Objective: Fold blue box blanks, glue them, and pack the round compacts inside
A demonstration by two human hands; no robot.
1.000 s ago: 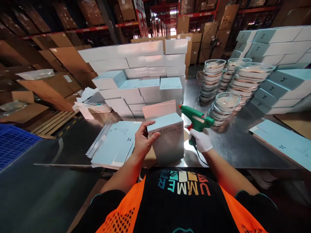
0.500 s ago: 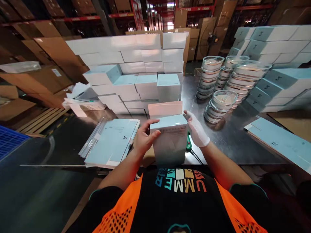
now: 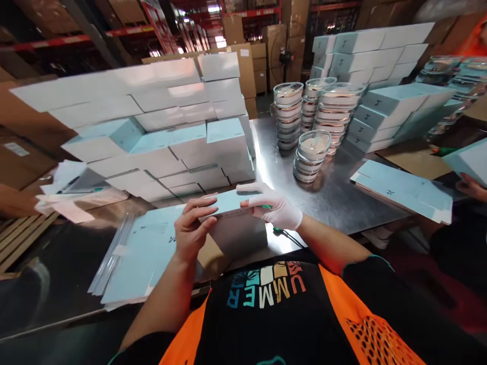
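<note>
On the box point(image 3: 239, 233), left hand point(image 3: 191, 225) clasped, gloved right hand point(image 3: 279, 207) loosely spread.

The premises are presenting as a warehouse with a packing area. Red-beamed storage racking point(image 3: 258, 12) is spanning the far side, brown cardboard cartons point(image 3: 274, 46) standing stacked before it. A metal-topped worktable point(image 3: 342, 205) is occupying the near ground. White-and-blue boxes point(image 3: 155, 162) are forming a wall at left; more are standing at right, with stacked clear-lidded containers point(image 3: 287, 119) between. Flat pale-blue cartons point(image 3: 139, 256) are lying near left. At the right edge a co-worker's hand point(image 3: 472, 187) is touching another box point(image 3: 470, 159).
</note>
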